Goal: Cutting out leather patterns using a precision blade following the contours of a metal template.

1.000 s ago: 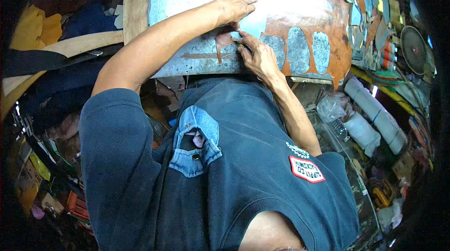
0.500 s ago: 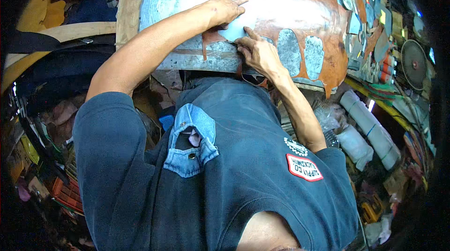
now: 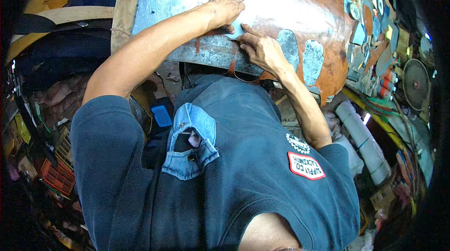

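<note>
A brown leather hide (image 3: 323,21) with a glossy glare spreads over the grey metal-topped work table (image 3: 206,51). Two rounded cut-outs in the hide, right of my hands, let the grey surface show through. A small pale-blue flat piece (image 3: 238,31) lies on the leather between my hands. My left hand (image 3: 226,8) rests at its left, open, fingers spread and thumb pressed down beside it. At the piece's right edge is my right hand (image 3: 262,50), with the index finger stretched along it and the other fingers curled in. Anything inside those curled fingers is hidden.
Flat scraps and shaped pieces (image 3: 375,21) crowd the table's right side. A round fan (image 3: 416,84) stands beyond them. White rolled material (image 3: 363,143) leans at the right. An orange-red crate (image 3: 57,176) sits low at the left, and a blue plastic object (image 3: 161,116) is by my waist.
My right hand has moved slightly right and down, with the index finger still at the pale-blue piece. My left hand stays in nearly the same place. The whole view has shifted a little.
</note>
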Available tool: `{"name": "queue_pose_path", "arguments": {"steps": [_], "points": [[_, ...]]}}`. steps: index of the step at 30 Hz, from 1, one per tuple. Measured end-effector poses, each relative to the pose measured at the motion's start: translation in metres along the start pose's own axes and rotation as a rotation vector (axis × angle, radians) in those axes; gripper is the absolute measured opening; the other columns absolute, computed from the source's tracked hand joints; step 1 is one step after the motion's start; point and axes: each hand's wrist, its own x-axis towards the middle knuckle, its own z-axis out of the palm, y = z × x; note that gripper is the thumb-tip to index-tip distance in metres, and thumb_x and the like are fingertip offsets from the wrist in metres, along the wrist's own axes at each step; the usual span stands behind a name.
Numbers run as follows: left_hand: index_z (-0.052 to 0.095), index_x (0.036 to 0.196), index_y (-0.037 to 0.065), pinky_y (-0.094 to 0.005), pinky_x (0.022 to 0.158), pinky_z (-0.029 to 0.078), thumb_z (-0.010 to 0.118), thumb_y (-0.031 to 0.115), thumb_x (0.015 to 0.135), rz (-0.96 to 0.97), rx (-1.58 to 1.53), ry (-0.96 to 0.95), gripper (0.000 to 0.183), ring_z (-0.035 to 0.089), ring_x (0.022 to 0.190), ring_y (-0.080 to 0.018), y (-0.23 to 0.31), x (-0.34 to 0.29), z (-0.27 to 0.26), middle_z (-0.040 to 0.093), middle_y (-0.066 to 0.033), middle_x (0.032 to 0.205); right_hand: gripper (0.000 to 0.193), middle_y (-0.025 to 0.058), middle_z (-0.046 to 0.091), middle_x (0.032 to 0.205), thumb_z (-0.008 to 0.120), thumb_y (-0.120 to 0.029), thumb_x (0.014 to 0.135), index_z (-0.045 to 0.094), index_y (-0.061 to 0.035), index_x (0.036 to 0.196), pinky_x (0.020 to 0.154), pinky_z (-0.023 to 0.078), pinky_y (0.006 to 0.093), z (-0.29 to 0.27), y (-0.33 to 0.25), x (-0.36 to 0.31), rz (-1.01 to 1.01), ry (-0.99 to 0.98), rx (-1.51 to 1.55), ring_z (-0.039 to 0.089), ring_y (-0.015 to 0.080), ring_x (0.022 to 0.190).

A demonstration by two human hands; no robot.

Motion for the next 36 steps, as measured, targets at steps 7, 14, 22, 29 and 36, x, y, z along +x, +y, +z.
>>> {"name": "queue_pose_path", "arguments": {"steps": [7, 14, 22, 29, 36], "points": [[0.058, 0.127, 0.004, -0.0595, 0.115, 0.022, 0.086, 0.045, 0.060, -0.020, -0.026, -0.014, 0.083, 0.020, 0.146, -0.0358, 0.001, -0.004, -0.003, 0.022, -0.0040, 0.160, 0.025, 0.0052, 0.057, 0.136, 0.062, -0.014, 0.084, 0.067, -0.0132, 0.108, 0.083, 0.055, 0.0464, -0.014, 0.007, 0.005, -0.035, -0.132, -0.020, 0.067, 0.0365, 0.097], [0.058, 0.127, 0.005, -0.0587, 0.116, 0.022, 0.088, 0.043, 0.057, -0.049, -0.044, -0.022, 0.085, 0.020, 0.146, -0.0342, 0.004, -0.003, -0.004, 0.023, -0.0034, 0.160, 0.027, 0.0053, 0.058, 0.134, 0.063, -0.016, 0.085, 0.067, -0.0133, 0.111, 0.084, 0.055, 0.0447, -0.023, 0.021, 0.009, -0.139, -0.165, -0.025, 0.067, 0.0351, 0.098], [0.061, 0.125, 0.007, -0.0570, 0.118, 0.019, 0.088, 0.044, 0.056, -0.067, -0.048, -0.002, 0.083, 0.021, 0.146, -0.0310, 0.005, -0.003, 0.000, 0.026, -0.0014, 0.159, 0.025, 0.0040, 0.062, 0.130, 0.064, -0.015, 0.084, 0.068, -0.0126, 0.109, 0.086, 0.054, 0.0453, -0.032, 0.038, 0.021, -0.246, -0.242, -0.090, 0.066, 0.0340, 0.100], [0.061, 0.125, 0.008, -0.0562, 0.119, 0.018, 0.088, 0.042, 0.055, -0.078, -0.099, -0.010, 0.082, 0.021, 0.146, -0.0306, 0.007, -0.006, -0.001, 0.026, -0.0007, 0.159, 0.026, 0.0025, 0.066, 0.125, 0.064, -0.012, 0.082, 0.068, -0.0133, 0.108, 0.090, 0.052, 0.0426, -0.044, 0.042, 0.041, -0.410, -0.257, -0.144, 0.064, 0.0313, 0.104], [0.061, 0.125, 0.008, -0.0561, 0.119, 0.019, 0.088, 0.041, 0.058, -0.100, -0.085, -0.011, 0.080, 0.020, 0.146, -0.0308, 0.009, -0.001, 0.002, 0.024, -0.0016, 0.159, 0.044, 0.0054, 0.072, 0.103, 0.065, -0.005, 0.075, 0.068, -0.0186, 0.116, 0.089, 0.051, 0.0420, -0.061, 0.039, 0.072, -0.417, -0.496, -0.336, 0.064, 0.0287, 0.099]]}}
